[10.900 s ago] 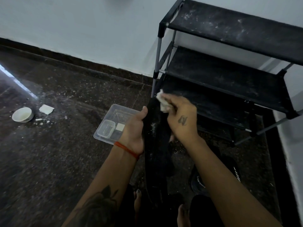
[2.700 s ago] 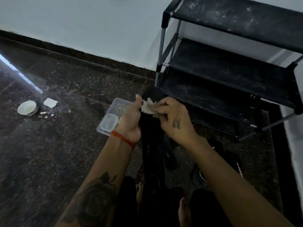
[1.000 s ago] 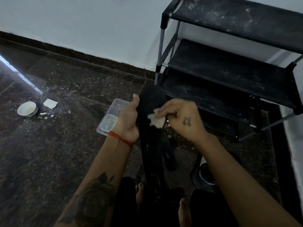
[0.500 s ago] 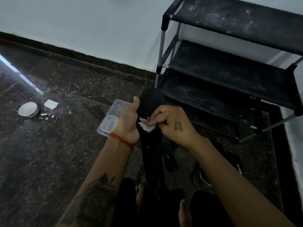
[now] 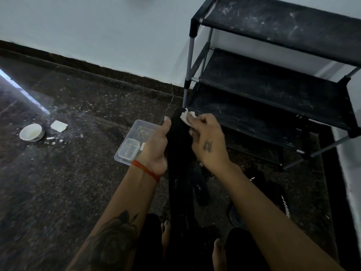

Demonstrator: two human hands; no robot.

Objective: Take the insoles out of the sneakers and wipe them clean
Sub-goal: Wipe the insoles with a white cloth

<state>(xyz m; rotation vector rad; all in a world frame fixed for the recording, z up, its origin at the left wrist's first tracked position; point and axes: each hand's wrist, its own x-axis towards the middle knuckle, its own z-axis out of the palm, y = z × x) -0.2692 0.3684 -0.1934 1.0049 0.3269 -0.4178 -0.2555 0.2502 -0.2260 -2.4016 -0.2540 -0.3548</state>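
Note:
A long black insole (image 5: 180, 163) stands nearly upright in front of me, its lower end down between my feet. My left hand (image 5: 156, 147) grips its left edge, thumb pointing up along it. My right hand (image 5: 207, 141) pinches a crumpled white wipe (image 5: 186, 116) and presses it against the insole's top end. A second black insole (image 5: 201, 186) lies on the floor behind the held one. A black sneaker (image 5: 273, 194) with white markings sits on the floor under my right forearm, partly hidden.
A dusty black shoe rack (image 5: 273, 79) stands at the right against the white wall. A clear plastic box (image 5: 134, 143) lies on the dark floor left of my hands. Farther left are a white bowl (image 5: 31, 132) and a white paper scrap (image 5: 58, 126).
My right hand has slid the wipe up the insole from its middle to the top end. My left hand has kept its hold.

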